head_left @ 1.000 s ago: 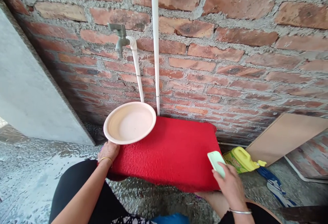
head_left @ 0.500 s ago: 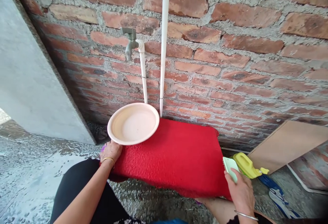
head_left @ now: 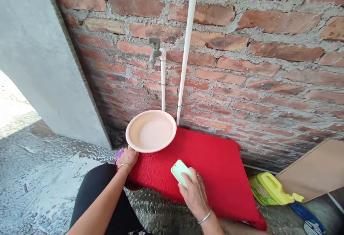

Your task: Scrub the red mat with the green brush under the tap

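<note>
A red wet cloth (head_left: 212, 170) lies spread over a low flat surface. My left hand (head_left: 129, 157) is closed at the cloth's left edge, gripping it just below a cream plastic basin (head_left: 152, 131). A bit of something purple (head_left: 118, 155) shows beside that hand; I cannot make out what it is. My right hand (head_left: 196, 195) holds a pale green scrubbing brush (head_left: 180, 173) by its back, over the front middle of the cloth. The brush's bristles are hidden underneath.
A metal tap (head_left: 154, 52) on a white pipe stands above the basin, against the brick wall (head_left: 223, 66). A grey slab (head_left: 67, 70) leans at the left. On the right lie a yellow jug (head_left: 268, 188), a tan board (head_left: 317, 170) and a blue shoe (head_left: 306, 215). The floor (head_left: 59, 177) is wet.
My right hand has brought the brush leftward from the cloth's right edge to its front middle. The left hand keeps its place at the left edge. The view has swung somewhat left.
</note>
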Motion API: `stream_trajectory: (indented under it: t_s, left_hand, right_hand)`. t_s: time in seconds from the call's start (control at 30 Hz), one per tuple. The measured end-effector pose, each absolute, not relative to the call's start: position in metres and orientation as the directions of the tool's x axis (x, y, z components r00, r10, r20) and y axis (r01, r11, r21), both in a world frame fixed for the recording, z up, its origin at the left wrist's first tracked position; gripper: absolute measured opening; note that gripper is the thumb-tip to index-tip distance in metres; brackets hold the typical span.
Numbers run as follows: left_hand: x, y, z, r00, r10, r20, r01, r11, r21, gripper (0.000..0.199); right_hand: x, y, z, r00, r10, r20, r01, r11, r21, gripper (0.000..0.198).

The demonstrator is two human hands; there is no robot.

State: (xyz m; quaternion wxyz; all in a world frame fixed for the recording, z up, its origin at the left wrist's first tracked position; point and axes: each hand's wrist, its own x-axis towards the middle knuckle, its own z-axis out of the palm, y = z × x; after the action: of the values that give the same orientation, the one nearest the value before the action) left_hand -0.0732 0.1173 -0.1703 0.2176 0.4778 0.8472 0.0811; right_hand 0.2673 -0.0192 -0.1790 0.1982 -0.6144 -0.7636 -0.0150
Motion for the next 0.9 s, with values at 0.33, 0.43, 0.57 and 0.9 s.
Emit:
stream_trajectory:
  t_s: [0.33,0.43,0.57,0.9]
  left_hand:
    - [-0.07,0.116,-0.165,-0.447,0.842,-0.301,0.764,0.535,0.361,0.064]
    - [-0.069,0.115,-0.167,-0.452,0.843,-0.292,0.76,0.535,0.369,0.061]
    - [-0.068,0.114,-0.167,-0.455,0.846,-0.278,0.756,0.532,0.381,0.061]
    - [-0.063,0.113,-0.16,-0.478,0.84,-0.258,0.757,0.543,0.364,0.054]
  right_hand:
    - [0.488,-0.042,-0.16,0.564,0.799,0.209,0.795,-0.457,-0.398,0.06]
    - [0.497,-0.045,-0.156,0.596,0.755,0.272,0.778,-0.46,-0.427,0.056]
    - [0.409,-0.027,-0.165,0.33,0.884,0.333,0.858,-0.133,-0.497,0.046]
    - [0.235,-0.038,-0.185,-0.301,0.903,0.305,0.857,0.397,-0.329,0.041]
